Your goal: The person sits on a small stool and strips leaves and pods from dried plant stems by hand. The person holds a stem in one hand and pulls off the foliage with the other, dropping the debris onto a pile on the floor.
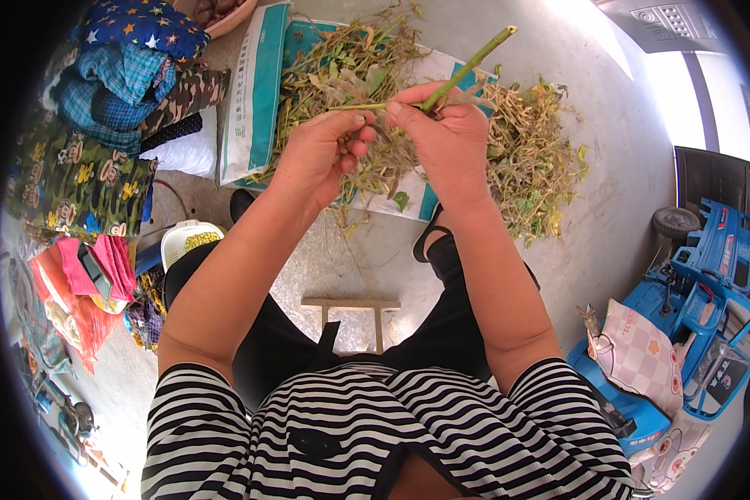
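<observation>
My right hand [453,140] grips a thick green plant stalk [475,62], its cut end pointing up and away to the right. Dry, brownish leaves and pods hang from the stalk below my fingers. Close beside it, my left hand [315,147] has its fingers curled around several small greenish-yellow beans [344,147]. A thin green side stem [369,106] runs between the two hands, meeting the left thumb and forefinger. Beneath both hands, a heap of dried bean plants [344,62] lies on a white and teal woven sack [269,94].
More dried plants [531,169] spread over the concrete floor at right. By my left leg stands a white plastic container [176,245] with green beans [201,240]. Folded cloths [87,181] are piled at left. A blue three-wheeled vehicle [681,312] is parked at right.
</observation>
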